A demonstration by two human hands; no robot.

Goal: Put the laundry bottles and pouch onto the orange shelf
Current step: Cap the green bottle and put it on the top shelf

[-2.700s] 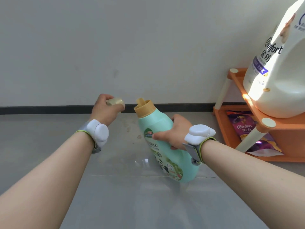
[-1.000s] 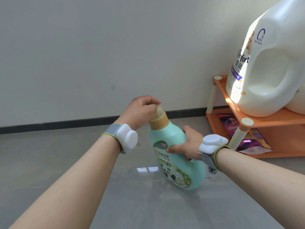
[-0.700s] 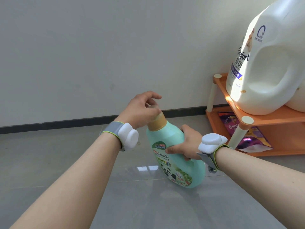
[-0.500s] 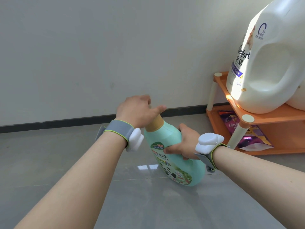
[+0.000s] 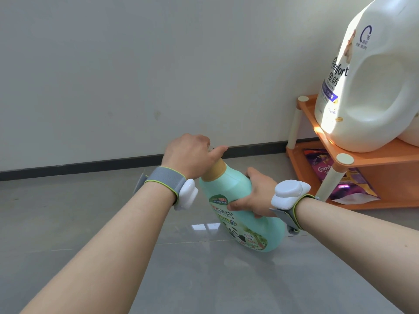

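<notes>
Left hand [image 5: 188,155], right hand [image 5: 254,196] around green bottle [image 5: 223,185]

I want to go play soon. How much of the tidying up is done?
Nearly done. The white jug stands on the orange shelf, on its top tier, and the purple pouch lies on the bottom one. The green bottle is in hand: tilted on the floor, right hand gripping its body, left hand curled over its top. Only that bottle looks left to shelve.

left hand [image 5: 190,155] curled, right hand [image 5: 254,196] gripping, forearms outstretched
</notes>
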